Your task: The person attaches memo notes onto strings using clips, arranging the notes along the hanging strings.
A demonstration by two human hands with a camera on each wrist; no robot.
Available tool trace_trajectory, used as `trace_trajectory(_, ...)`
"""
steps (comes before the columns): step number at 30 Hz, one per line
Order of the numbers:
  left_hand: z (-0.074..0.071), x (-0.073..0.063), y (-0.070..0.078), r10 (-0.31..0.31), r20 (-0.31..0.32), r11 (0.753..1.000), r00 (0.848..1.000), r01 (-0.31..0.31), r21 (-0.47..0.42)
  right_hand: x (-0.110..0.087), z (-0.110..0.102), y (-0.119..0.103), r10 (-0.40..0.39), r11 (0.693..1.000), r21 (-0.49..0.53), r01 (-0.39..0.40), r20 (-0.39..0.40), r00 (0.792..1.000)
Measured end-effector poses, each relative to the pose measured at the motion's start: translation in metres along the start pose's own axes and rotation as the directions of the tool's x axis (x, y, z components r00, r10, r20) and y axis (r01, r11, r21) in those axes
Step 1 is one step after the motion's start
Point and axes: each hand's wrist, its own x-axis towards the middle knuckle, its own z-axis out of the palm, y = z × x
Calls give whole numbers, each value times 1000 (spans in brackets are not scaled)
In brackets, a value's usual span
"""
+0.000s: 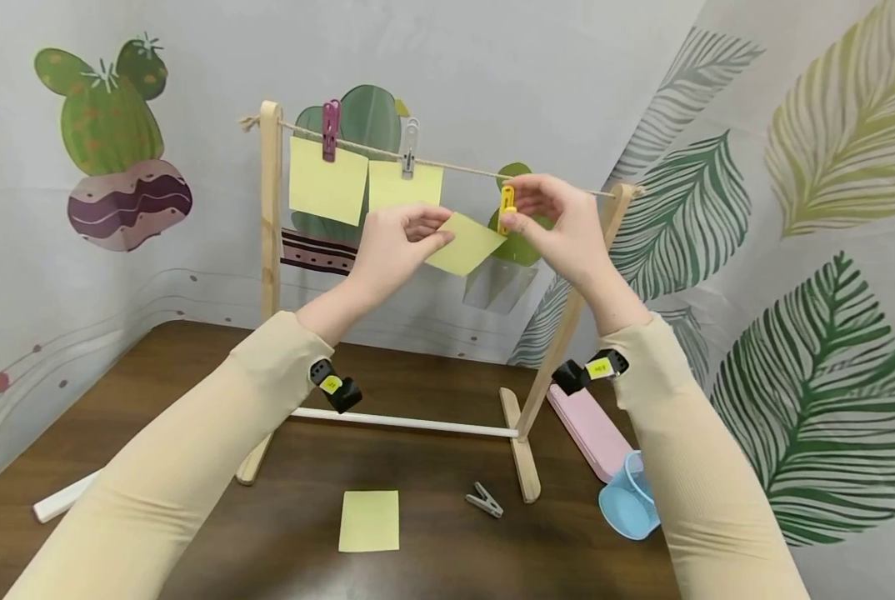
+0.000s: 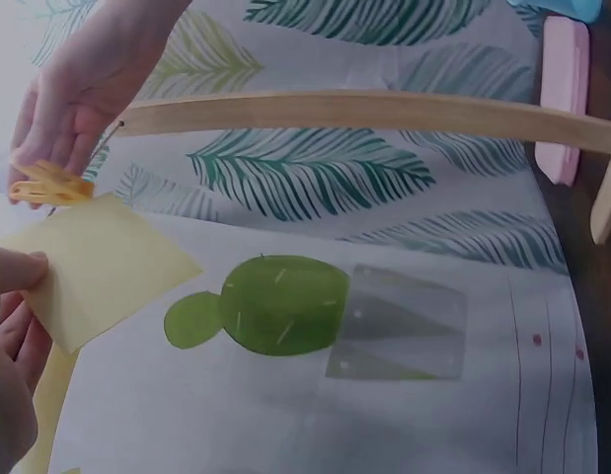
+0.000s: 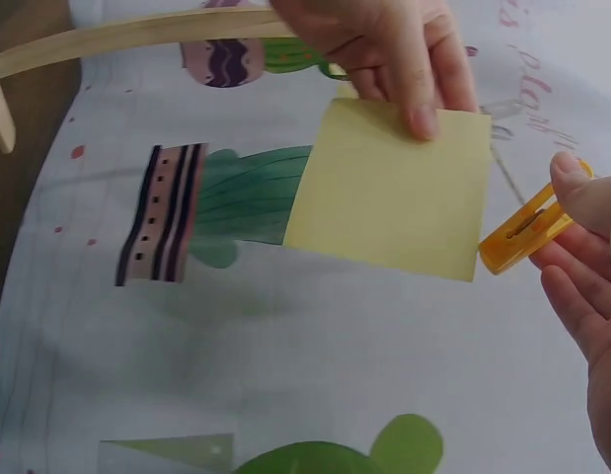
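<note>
leaf-and-cactus-printed backdrop (image 1: 537, 92) spreads behind the wooden rack (image 1: 271, 208). my left hand (image 1: 397, 242) and right hand (image 1: 560, 221) both pinch: left, a yellow sticky note (image 1: 466, 243) below the twine (image 1: 458, 168); right, a yellow clothespin (image 1: 506, 204) by the note's edge. a slack pinch could drop the note; a tilted clothespin might miss twine or paper.

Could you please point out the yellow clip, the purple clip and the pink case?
Yellow clip (image 3: 520, 234): right wrist view, middle of its body.
Purple clip (image 1: 330, 135): head view, its middle.
Pink case (image 1: 592, 433): head view, its upper surface.
</note>
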Motion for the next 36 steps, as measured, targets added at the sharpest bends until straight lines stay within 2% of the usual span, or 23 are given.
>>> trace_trajectory(3, 4, 6, 2, -56, -37, 994, 998, 52, -93, 11, -5, -6, 31, 996, 82, -28, -28, 999)
trace_trajectory(7, 10, 14, 3, -106, -89, 978, 990, 87, -192, 25, -10, -11, 83, 978, 199, -68, -69, 994)
trace_trajectory(10, 14, 19, 5, -119, -119, 973, 986, 92, -214, 36, -12, -14, 137, 953, 283, -106, -91, 986)
trace_trajectory(14, 18, 23, 7, -151, -137, 966, 979, 117, -230, 49, -11, -17, 200, 927, 345, -148, -120, 973)
trace_trajectory(19, 21, 25, 7, -188, -148, 955, 971, 146, -257, 61, -9, -23, 265, 926, 311, -214, -134, 955)
trace_trajectory(25, 23, 24, 5, -210, -164, 952, 964, 163, -258, 68, -8, -28, 322, 933, 215, -290, -132, 937)
trace_trajectory(36, 23, 21, 1, -232, -192, 950, 954, 180, -253, 69, -3, -24, 352, 927, 178, -330, -114, 929)
